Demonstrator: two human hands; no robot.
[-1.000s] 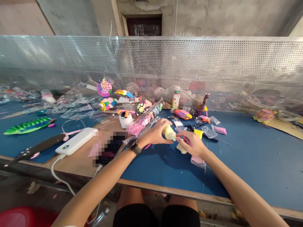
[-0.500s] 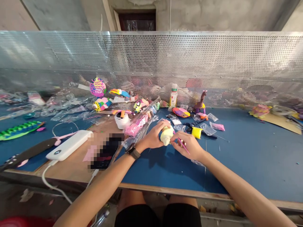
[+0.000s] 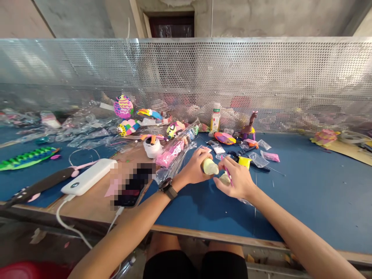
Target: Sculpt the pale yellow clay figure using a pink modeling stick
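Note:
My left hand (image 3: 194, 167) is closed around a pale yellow lump of modelling clay (image 3: 210, 167), whose rounded end points to the right. Just right of it, my right hand (image 3: 240, 180) grips a thin pink modelling tool (image 3: 229, 173), held slantwise between the fingers. A second bit of pale yellow clay (image 3: 224, 178) shows by the right palm; whether the hand holds it I cannot tell. A small gap separates the right fingertips from the lump. Behind the right hand lies a yellow clay packet (image 3: 244, 162).
A white power bank (image 3: 87, 178) and a phone (image 3: 135, 188) with cables lie at left. Clay figures, such as a round pink fish (image 3: 123, 106) and a brown-necked animal (image 3: 250, 128), stand behind among plastic bags. A bottle (image 3: 215, 118) stands before the perforated metal screen (image 3: 261, 66).
My right hand has drawn back a little from the clay lump, with the tool still in it. The lump has turned, so its end now faces right instead of towards me.

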